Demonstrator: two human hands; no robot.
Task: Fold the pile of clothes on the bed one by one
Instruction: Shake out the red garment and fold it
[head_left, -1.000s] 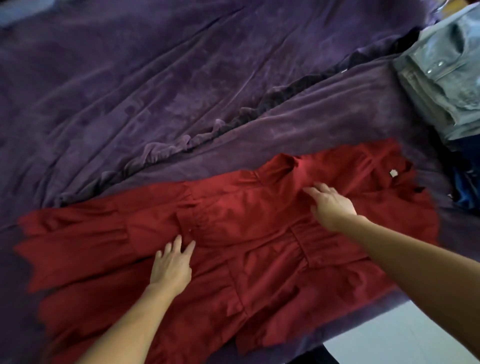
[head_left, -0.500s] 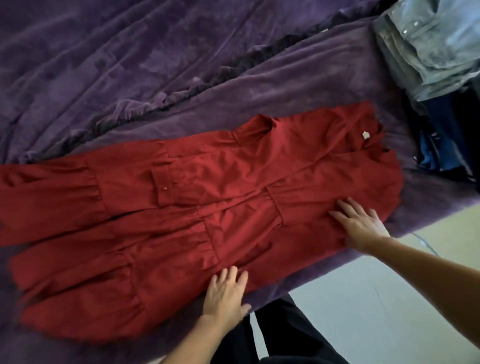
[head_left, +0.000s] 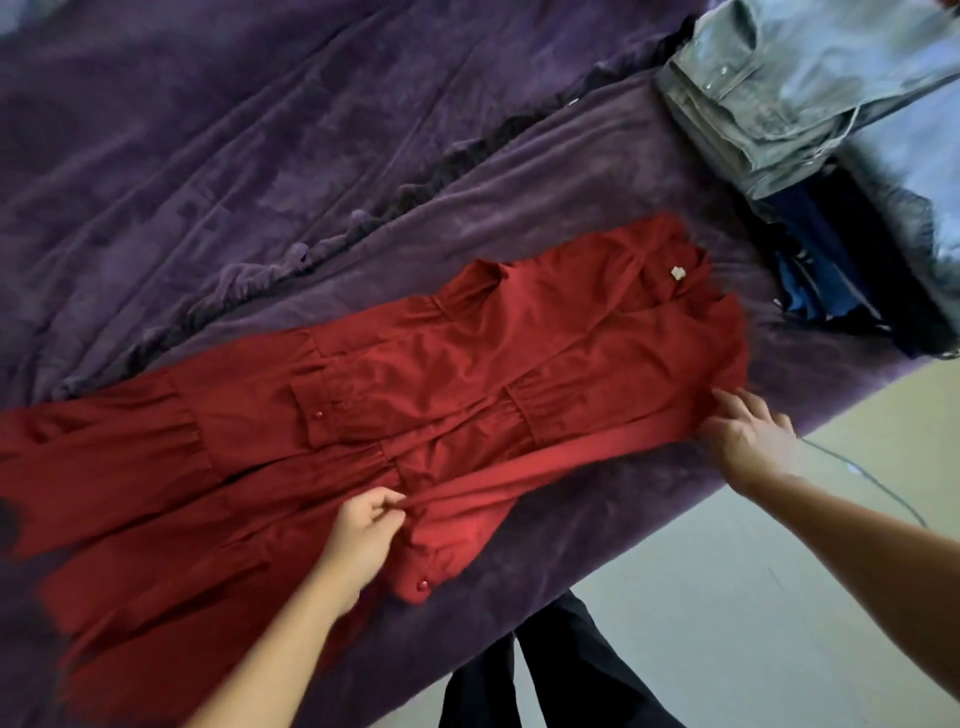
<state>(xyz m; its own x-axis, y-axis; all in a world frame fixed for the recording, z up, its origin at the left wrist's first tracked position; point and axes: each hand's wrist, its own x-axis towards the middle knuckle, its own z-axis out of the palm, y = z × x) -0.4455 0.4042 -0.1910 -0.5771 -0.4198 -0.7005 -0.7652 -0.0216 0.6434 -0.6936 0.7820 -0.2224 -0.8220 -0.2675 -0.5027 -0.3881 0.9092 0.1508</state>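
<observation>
A long red dress (head_left: 426, 374) lies spread flat across the purple bed cover, collar to the right, skirt running off the left edge of view. My left hand (head_left: 363, 535) pinches the near edge of the dress around its waist. My right hand (head_left: 748, 436) grips the near shoulder edge by the collar. Between the two hands the near side of the dress is lifted into a taut band, with a cuffed sleeve (head_left: 441, 561) hanging below it. A pile of clothes (head_left: 810, 98), grey-blue denim over dark blue items, sits at the upper right.
The purple bed cover (head_left: 260, 156) is rumpled, with a ridge running diagonally across its middle. The bed's near edge runs diagonally at lower right, with pale floor (head_left: 727, 623) beyond it. My dark trouser legs (head_left: 545, 675) stand beside the bed.
Both hands lay flat on the dress before. They moved to its near edge, took hold of the fabric and lifted that side up off the bed.
</observation>
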